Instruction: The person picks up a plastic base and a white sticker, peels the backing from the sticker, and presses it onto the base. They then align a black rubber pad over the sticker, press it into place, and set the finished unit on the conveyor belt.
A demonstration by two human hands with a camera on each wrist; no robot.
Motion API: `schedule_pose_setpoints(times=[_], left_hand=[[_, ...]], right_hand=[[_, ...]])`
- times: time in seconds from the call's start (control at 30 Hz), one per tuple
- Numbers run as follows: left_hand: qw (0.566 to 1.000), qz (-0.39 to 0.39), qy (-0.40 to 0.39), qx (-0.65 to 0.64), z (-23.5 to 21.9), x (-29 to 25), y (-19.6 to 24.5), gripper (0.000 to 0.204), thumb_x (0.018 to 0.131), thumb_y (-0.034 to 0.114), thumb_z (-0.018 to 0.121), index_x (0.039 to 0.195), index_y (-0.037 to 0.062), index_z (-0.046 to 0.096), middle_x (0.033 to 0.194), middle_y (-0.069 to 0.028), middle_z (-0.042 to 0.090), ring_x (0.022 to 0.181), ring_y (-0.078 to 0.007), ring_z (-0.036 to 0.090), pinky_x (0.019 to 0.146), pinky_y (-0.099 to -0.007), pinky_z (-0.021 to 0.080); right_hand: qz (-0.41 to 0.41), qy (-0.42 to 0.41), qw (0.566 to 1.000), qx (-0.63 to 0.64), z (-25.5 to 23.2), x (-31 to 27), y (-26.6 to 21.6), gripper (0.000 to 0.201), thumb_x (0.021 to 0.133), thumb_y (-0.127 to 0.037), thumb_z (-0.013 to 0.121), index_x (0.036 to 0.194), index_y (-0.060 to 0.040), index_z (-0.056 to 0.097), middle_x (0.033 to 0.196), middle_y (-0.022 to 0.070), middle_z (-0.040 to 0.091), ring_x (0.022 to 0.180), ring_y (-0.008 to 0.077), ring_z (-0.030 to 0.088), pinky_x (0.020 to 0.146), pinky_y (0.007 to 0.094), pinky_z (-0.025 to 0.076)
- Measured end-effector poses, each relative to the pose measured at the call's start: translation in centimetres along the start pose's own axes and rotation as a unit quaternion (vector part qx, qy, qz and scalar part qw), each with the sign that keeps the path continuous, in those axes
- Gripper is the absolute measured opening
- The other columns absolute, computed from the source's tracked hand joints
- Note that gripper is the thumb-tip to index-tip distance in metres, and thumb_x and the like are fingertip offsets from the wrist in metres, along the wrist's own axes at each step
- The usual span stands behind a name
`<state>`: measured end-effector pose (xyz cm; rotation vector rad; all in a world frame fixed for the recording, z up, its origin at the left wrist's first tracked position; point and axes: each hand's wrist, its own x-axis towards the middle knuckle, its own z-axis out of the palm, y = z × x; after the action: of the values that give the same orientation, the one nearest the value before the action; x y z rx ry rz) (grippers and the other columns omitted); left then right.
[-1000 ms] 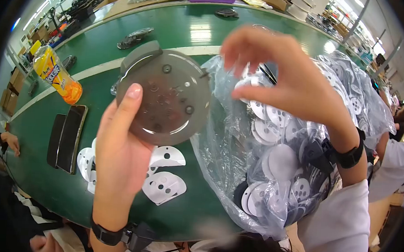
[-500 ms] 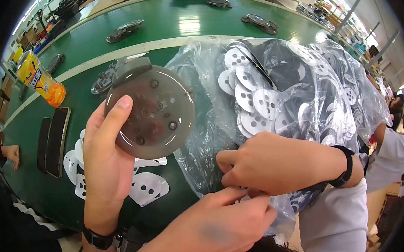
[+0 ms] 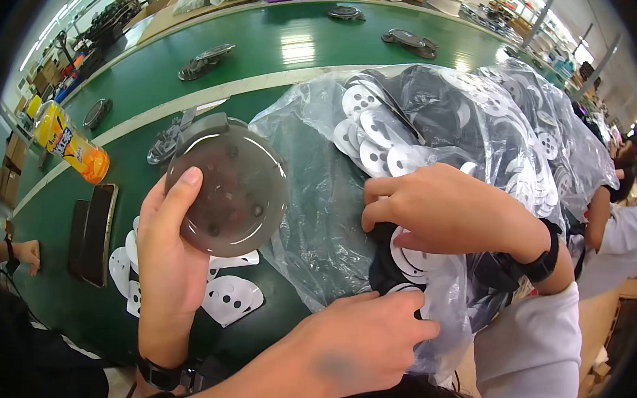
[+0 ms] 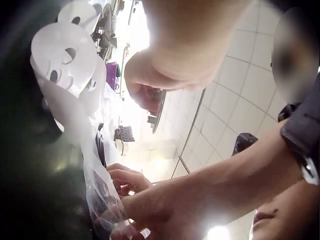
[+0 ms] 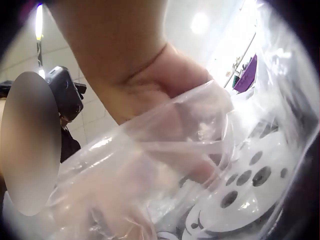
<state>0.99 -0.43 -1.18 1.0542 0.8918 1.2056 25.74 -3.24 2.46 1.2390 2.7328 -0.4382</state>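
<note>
Green desk, bearing a clear plastic bag of white perforated discs. Your right hand bends its fingers at the bag; any grip can't be told. Your left hand holds a smoky round disc, thumb across its face.

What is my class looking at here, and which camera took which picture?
No robot: a person's bare hands at work. A head camera took the wide view; left and right wrist cameras took the close ones. The left hand holds a round, see-through grey part. The right hand reaches at a clear bag of white pieces with holes; whether it grips anything is unclear. Another person's hand is beside it. Loose white pieces and a bottle are on the green table.
</note>
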Motion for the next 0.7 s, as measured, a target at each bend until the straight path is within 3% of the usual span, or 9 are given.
schedule_pose_setpoints(times=[0.2, 0.33, 0.4, 0.43, 0.5, 0.53, 0.63, 0.7], left_hand=[[0.997, 0.025, -0.012, 0.072, 0.0, 0.0, 0.1, 0.02, 0.086, 0.008, 0.047, 0.103, -0.0002, 0.054, 0.096, -0.0052, 0.058, 0.083, -0.0112, 0.055, 0.075, -0.0244, 0.044], [0.992, 0.046, -0.017, 0.118, 0.0, -0.1, 0.1, 0.019, 0.085, 0.006, 0.047, 0.102, 0.0003, 0.054, 0.095, -0.0046, 0.057, 0.083, -0.0106, 0.054, 0.076, -0.0233, 0.043], [0.989, 0.055, -0.021, 0.139, 0.0, -0.1, 0.1, 0.018, 0.085, 0.005, 0.047, 0.101, 0.0006, 0.054, 0.095, -0.0042, 0.057, 0.082, -0.0103, 0.054, 0.076, -0.0228, 0.042], [0.987, 0.06, -0.023, 0.15, 0.0, -0.1, 0.0, 0.017, 0.085, 0.005, 0.047, 0.1, 0.0007, 0.054, 0.094, -0.0041, 0.057, 0.082, -0.0102, 0.054, 0.076, -0.0225, 0.042], [0.982, 0.07, -0.027, 0.171, -0.1, -0.1, 0.0, 0.017, 0.085, 0.004, 0.047, 0.1, 0.0009, 0.054, 0.094, -0.0038, 0.057, 0.082, -0.0099, 0.053, 0.076, -0.022, 0.041], [0.98, 0.077, -0.029, 0.182, -0.1, -0.1, -0.1, 0.016, 0.085, 0.003, 0.047, 0.099, 0.0011, 0.054, 0.094, -0.0036, 0.056, 0.082, -0.0098, 0.053, 0.076, -0.0218, 0.041], [0.984, 0.053, -0.06, 0.161, -0.6, -0.1, -0.5, 0.015, 0.085, 0.004, 0.045, 0.092, 0.0, 0.058, 0.092, -0.0029, 0.057, 0.086, -0.0093, 0.052, 0.079, -0.0216, 0.04], [0.977, 0.09, -0.058, 0.182, -0.6, 0.1, -0.6, 0.015, 0.086, 0.005, 0.045, 0.093, 0.0005, 0.057, 0.092, -0.0028, 0.057, 0.082, -0.0088, 0.054, 0.075, -0.0208, 0.043]], right_hand=[[-0.021, -0.063, 0.997, 0.031, 0.3, -0.4, 0.2, 0.018, 0.065, -0.009, 0.064, 0.083, -0.0054, 0.06, 0.086, 0.0057, 0.057, 0.077, 0.0269, 0.058, 0.064, 0.0374, 0.046], [-0.08, -0.031, 0.994, 0.065, -0.1, -0.2, 1.3, 0.016, 0.064, -0.009, 0.064, 0.08, -0.0058, 0.06, 0.077, 0.0053, 0.058, 0.069, 0.0267, 0.057, 0.061, 0.0365, 0.045], [-0.086, -0.103, 0.972, 0.195, -0.7, 0.0, 2.0, 0.012, 0.065, -0.009, 0.065, 0.075, -0.0062, 0.058, 0.068, 0.0031, 0.057, 0.062, 0.0201, 0.056, 0.055, 0.0319, 0.042], [-0.088, -0.101, 0.972, 0.194, -0.9, 0.1, 2.2, 0.012, 0.065, -0.009, 0.065, 0.075, -0.0062, 0.058, 0.068, 0.0031, 0.057, 0.062, 0.0201, 0.056, 0.055, 0.0319, 0.042], [-0.093, -0.004, 0.941, 0.325, -1.3, 0.2, 2.6, 0.011, 0.068, -0.008, 0.066, 0.074, -0.0063, 0.057, 0.064, 0.0003, 0.054, 0.058, 0.0108, 0.052, 0.05, 0.0258, 0.039], [-0.033, 0.011, 0.922, 0.386, -1.4, 0.2, 2.7, 0.012, 0.07, -0.009, 0.067, 0.074, -0.0045, 0.057, 0.064, -0.0018, 0.054, 0.057, 0.0048, 0.05, 0.049, 0.0223, 0.037], [-0.023, 0.078, 0.912, 0.401, -1.9, 0.4, 2.3, 0.013, 0.071, -0.009, 0.067, 0.076, -0.0019, 0.057, 0.067, -0.0008, 0.056, 0.056, 0.004, 0.049, 0.049, 0.0212, 0.037], [0.006, 0.049, 0.896, 0.441, -1.6, 0.6, 2.2, 0.014, 0.073, -0.011, 0.067, 0.079, -0.0005, 0.059, 0.072, 0.0, 0.059, 0.059, 0.0039, 0.049, 0.051, 0.0202, 0.037]])
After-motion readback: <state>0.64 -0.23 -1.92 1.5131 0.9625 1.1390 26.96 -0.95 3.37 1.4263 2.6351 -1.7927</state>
